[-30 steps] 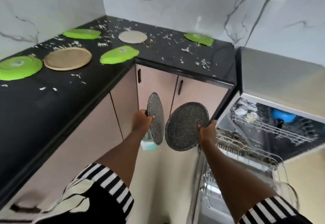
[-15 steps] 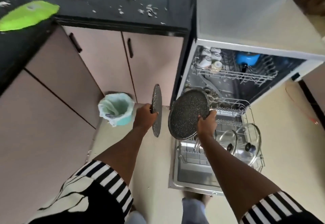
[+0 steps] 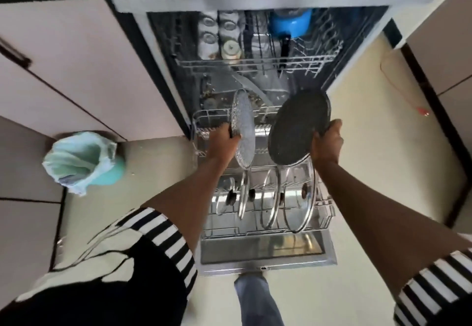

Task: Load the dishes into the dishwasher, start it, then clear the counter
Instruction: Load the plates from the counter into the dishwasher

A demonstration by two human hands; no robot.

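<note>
Plates: two dark speckled round plates, one in each hand, both held on edge above the pulled-out lower rack.
Left hand: fingers clamped on the rim of the left plate, which stands nearly edge-on to the camera.
Right hand: fingers clamped on the lower right rim of the right plate, whose flat face tilts toward the camera.
Gap between plates: they sit near each other, not touching.
Lids: four glass lids with dark knobs stand upright in a row in the front of the lower rack, just below the plates.
Open room: the rear part of the lower rack, under and behind the plates, shows bare wire tines.
Upper rack: one blue pot on the right, several upturned cups on the left; their count is blurred.
Dishwasher door: folded flat open, its front edge close to the person's shoe.
Bin: one, lined with a pale green bag, on the floor left of the dishwasher, well apart from the rack.
</note>
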